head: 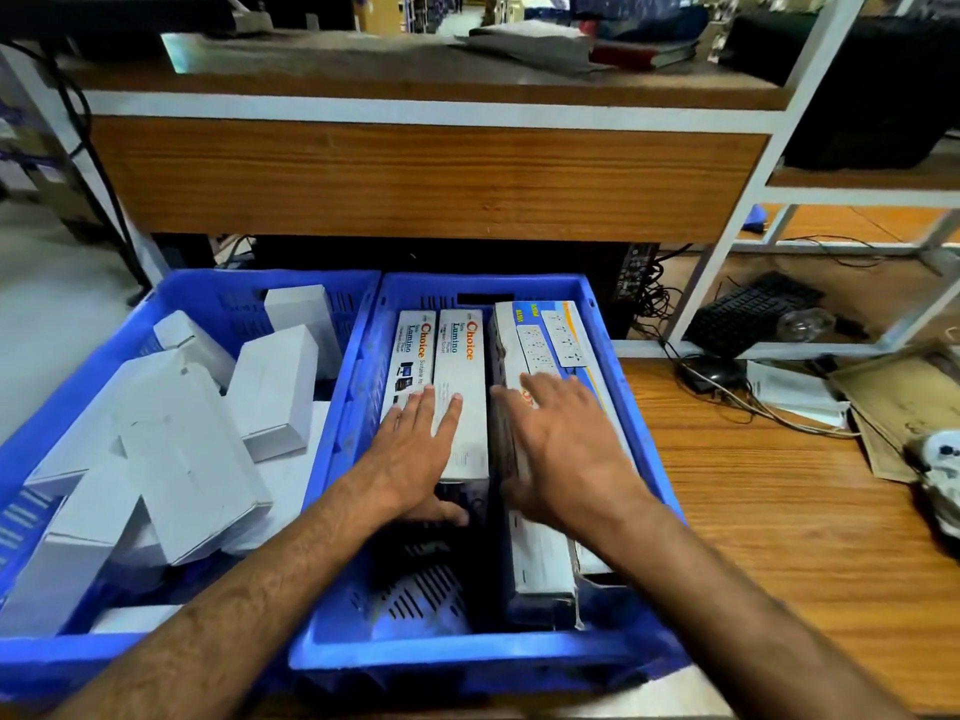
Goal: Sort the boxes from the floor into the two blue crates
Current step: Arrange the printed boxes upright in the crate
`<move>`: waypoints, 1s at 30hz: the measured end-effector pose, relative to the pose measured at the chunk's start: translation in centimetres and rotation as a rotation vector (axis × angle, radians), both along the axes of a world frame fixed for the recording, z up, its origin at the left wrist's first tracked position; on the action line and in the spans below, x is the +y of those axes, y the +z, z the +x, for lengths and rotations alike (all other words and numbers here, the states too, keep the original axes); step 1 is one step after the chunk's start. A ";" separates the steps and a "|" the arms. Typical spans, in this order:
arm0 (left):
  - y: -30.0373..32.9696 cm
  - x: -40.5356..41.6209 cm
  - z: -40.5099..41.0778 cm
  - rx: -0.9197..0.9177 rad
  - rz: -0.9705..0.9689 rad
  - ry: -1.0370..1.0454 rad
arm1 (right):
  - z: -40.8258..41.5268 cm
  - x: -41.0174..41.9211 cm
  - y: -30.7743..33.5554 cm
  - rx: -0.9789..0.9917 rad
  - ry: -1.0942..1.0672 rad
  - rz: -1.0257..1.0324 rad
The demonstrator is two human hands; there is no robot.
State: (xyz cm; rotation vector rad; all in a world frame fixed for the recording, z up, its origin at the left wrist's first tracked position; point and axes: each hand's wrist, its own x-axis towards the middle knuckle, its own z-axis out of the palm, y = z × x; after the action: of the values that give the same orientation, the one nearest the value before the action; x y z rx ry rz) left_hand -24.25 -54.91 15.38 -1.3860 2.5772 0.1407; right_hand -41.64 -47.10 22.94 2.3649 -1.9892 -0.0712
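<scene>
Left hand [415, 449] flat on Choice boxes [457, 376], fingers straight; right hand [566, 444] spread over extension-board box [545, 345]. Both inside right blue crate [467, 652].

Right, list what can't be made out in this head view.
- Near ends of the Choice boxes: covered by the left hand.
- Brand print on the socket-strip box: blurred, partly under the right hand.
- Left crate: its near left corner is cut by the frame edge.
- Right crate floor: in shadow.
</scene>
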 end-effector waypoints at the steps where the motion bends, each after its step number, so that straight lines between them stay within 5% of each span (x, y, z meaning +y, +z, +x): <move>1: 0.2 0.4 -0.4 0.062 0.008 -0.031 | -1.5 0.6 0.4 0.011 -0.031 0.016; 5: 0.5 1.1 -3.1 0.197 -0.056 -0.162 | -5.0 2.0 -0.4 0.046 -0.146 0.118; 10: 0.3 0.7 -4.3 0.246 -0.041 -0.182 | -5.9 1.6 -2.9 0.035 -0.197 -0.013; 26: 0.2 3.5 -4.5 0.188 -0.009 -0.193 | -5.1 4.0 -2.6 0.112 -0.223 -0.128; 30: -0.2 4.9 -4.3 0.164 0.006 -0.259 | -3.9 5.6 -2.8 0.171 -0.115 0.029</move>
State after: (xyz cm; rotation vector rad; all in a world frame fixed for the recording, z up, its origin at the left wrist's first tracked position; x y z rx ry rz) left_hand -28.51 -49.99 15.19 -1.0660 2.8595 0.2277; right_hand -45.57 -41.45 20.13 2.1756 -2.0528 -0.2975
